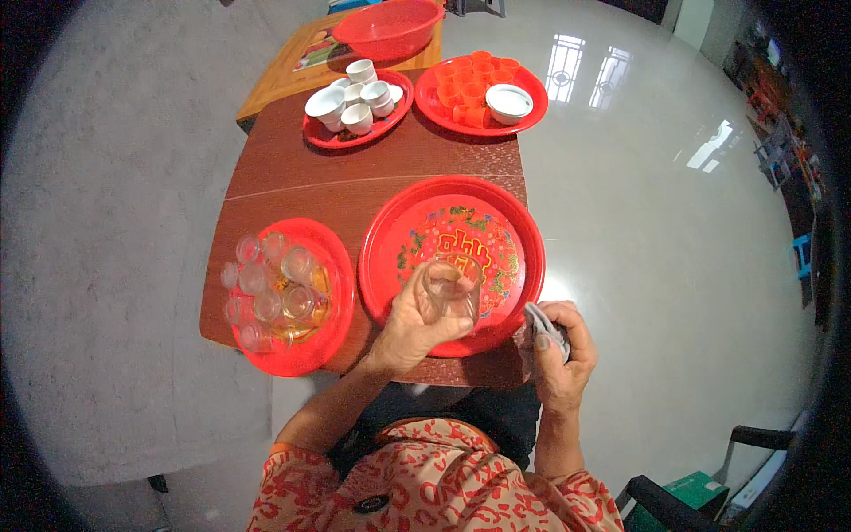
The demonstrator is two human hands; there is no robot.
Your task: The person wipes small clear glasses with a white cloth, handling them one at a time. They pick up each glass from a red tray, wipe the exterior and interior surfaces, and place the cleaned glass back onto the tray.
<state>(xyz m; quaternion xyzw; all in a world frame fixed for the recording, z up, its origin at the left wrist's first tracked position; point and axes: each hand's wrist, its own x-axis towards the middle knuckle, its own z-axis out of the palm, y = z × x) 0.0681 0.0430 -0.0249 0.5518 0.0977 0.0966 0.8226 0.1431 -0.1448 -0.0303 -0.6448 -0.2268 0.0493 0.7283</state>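
My left hand [414, 326] is closed around a clear drinking glass [464, 288], with its round mouth tilted up toward me. The glass is held above a large round red tray [378, 232] with a printed pattern in its middle. Off the tray's right edge, my right hand [566, 359] grips a bunched grey cloth [542, 334], apart from the glass. At the left, a second red tray [341, 293] carries several clear glasses [254, 277] standing close together.
At the table's far end, one red tray [321, 140] bears white cups and bowls [356, 119]. Beside it another red tray [532, 82] holds orange cups [461, 89] and a white bowl [509, 104]. Behind stands a red basin [390, 31]. A dark chair arm [660, 505] is at lower right.
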